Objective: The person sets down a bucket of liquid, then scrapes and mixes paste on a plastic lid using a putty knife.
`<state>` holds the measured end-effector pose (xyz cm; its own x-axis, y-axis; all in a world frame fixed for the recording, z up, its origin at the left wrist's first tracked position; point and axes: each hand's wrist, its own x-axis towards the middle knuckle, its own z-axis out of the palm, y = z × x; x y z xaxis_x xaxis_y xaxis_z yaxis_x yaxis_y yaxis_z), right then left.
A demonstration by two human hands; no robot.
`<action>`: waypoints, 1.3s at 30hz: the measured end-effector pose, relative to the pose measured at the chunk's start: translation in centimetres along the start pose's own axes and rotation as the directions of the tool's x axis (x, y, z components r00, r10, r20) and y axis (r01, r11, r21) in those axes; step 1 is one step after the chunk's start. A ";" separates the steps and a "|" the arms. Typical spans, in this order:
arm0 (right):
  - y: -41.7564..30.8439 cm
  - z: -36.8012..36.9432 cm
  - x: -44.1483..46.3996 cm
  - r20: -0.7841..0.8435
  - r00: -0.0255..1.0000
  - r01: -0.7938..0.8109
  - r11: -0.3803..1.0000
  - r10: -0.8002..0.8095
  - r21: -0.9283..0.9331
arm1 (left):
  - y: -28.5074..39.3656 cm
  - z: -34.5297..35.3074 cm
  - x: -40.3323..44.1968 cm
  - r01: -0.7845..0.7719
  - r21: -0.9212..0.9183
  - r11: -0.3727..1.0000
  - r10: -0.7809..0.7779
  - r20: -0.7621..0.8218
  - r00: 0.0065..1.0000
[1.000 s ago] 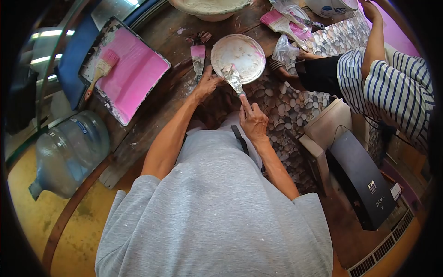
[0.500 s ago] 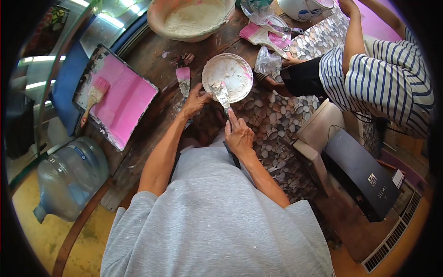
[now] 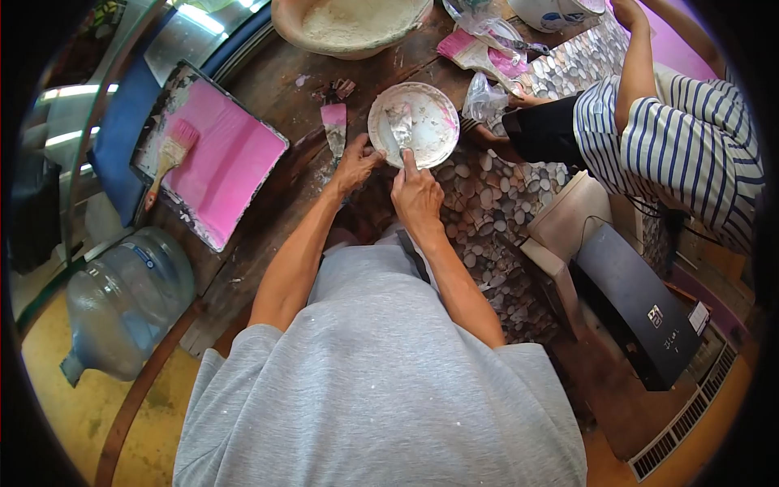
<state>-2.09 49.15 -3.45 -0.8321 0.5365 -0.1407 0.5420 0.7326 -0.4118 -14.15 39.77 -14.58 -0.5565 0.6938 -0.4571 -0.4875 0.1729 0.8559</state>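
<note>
My left hand (image 3: 355,165) is closed on the near-left rim of a round white bowl (image 3: 436,128), smeared with whitish paste and a little pink. In my right hand (image 3: 418,195) is a putty knife (image 3: 401,122), its paste-coated blade inside the bowl and its handle mostly hidden by my fingers. My index finger lies stretched along the tool. Left of the bowl, a second putty knife (image 3: 334,122) with pink on its blade rests on the wooden table (image 3: 280,85), close to my left hand.
A pink paint tray (image 3: 235,162) with a brush (image 3: 172,154) lying on it is at left. A large basin (image 3: 284,28) of pale powder or paste stands behind. Another brush (image 3: 479,58) lies near a person in a striped shirt (image 3: 690,146). A water jug (image 3: 134,300) lies below left.
The putty knife has moved farther into the bowl, its blade now pointing away from me. My left hand stays on the rim. The whole view has shifted slightly.
</note>
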 end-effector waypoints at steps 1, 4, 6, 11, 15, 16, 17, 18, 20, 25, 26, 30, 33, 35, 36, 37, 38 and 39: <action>-0.1 0.2 0.1 -0.003 1.000 -0.010 1.000 0.011 0.004 | 0.0 -0.1 0.1 -0.005 -0.018 1.000 0.004 -0.015 1.000; 0.1 0.3 -0.8 -0.033 0.999 0.004 0.999 -0.003 0.032 | 0.4 0.1 -0.4 0.015 -0.015 1.000 -0.016 -0.035 0.999; 0.1 0.1 -1.6 0.067 0.996 -0.056 0.998 0.057 -0.017 | 0.7 0.3 -0.4 -0.003 -0.014 1.000 0.002 -0.040 0.999; -1.0 0.7 1.3 -0.005 0.998 -0.067 0.997 0.067 0.028 | -0.7 -0.2 0.4 0.000 -0.093 0.996 -0.003 -0.030 1.000; -0.7 -1.0 -2.6 0.026 0.997 -0.078 0.996 0.077 0.044 | 0.2 0.6 -0.2 -0.001 -0.157 0.988 -0.006 -0.046 0.999; -0.7 -1.5 -3.5 0.052 0.995 -0.092 0.994 0.090 0.052 | 0.1 0.6 -0.2 -0.005 -0.155 0.988 -0.003 -0.051 0.999; -0.7 -2.0 -4.1 0.084 0.990 -0.116 0.993 0.115 0.011 | 0.1 0.6 -0.3 -0.004 -0.154 0.988 -0.004 -0.049 0.999; -0.6 -1.8 -3.9 0.081 0.990 -0.118 0.993 0.117 0.012 | 0.3 0.7 -0.4 -0.001 -0.146 0.989 -0.008 -0.056 0.998; -0.1 -1.1 -2.8 0.009 0.992 -0.124 0.992 0.124 0.021 | 0.5 0.9 -0.5 0.007 -0.135 0.991 -0.014 -0.055 0.998; -0.5 -0.8 -1.8 0.042 0.989 -0.140 0.990 0.138 0.025 | 0.0 0.5 -0.2 0.024 -0.163 0.986 -0.028 -0.022 0.999; -0.5 -1.0 -2.7 0.032 0.990 -0.140 0.990 0.139 0.025 | -0.3 0.2 0.0 0.017 -0.160 0.987 -0.020 -0.016 1.000; 1.2 0.7 -1.8 0.010 0.987 -0.161 0.987 0.161 0.023 | -0.8 -0.1 0.3 0.056 -0.130 0.990 -0.055 0.004 0.998; 0.7 0.2 0.3 -0.049 0.989 -0.138 0.989 0.141 0.046 | 0.0 0.7 -0.2 0.013 -0.193 0.981 -0.019 -0.030 0.999; -0.2 -1.1 -2.7 0.017 0.983 -0.183 0.983 0.183 0.029 | 0.3 0.8 -0.4 -0.023 -0.228 0.973 0.011 -0.052 0.999; -0.4 -1.5 -4.0 0.090 0.971 -0.224 0.975 0.222 0.005 | 0.2 0.8 -0.4 -0.006 -0.213 0.977 -0.007 -0.061 0.998; 0.0 -1.2 -4.8 0.101 0.963 -0.250 0.968 0.249 -0.003 | 0.1 0.9 -0.3 0.012 -0.202 0.979 -0.027 -0.071 0.997; 0.3 -0.9 -4.6 0.101 0.962 -0.253 0.967 0.252 -0.006 | -0.2 0.8 -0.2 0.015 -0.204 0.979 -0.029 -0.068 0.997; 0.6 -0.6 -4.0 0.046 0.971 -0.233 0.972 0.233 0.004 | -0.4 0.6 0.0 0.016 -0.188 0.982 -0.030 -0.071 0.997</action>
<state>1.61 47.71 -2.55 -0.6876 0.6725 -0.2738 0.7206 0.5858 -0.3708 -13.50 40.14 -14.78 -0.5881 0.6368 -0.4986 -0.6143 0.0492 0.7875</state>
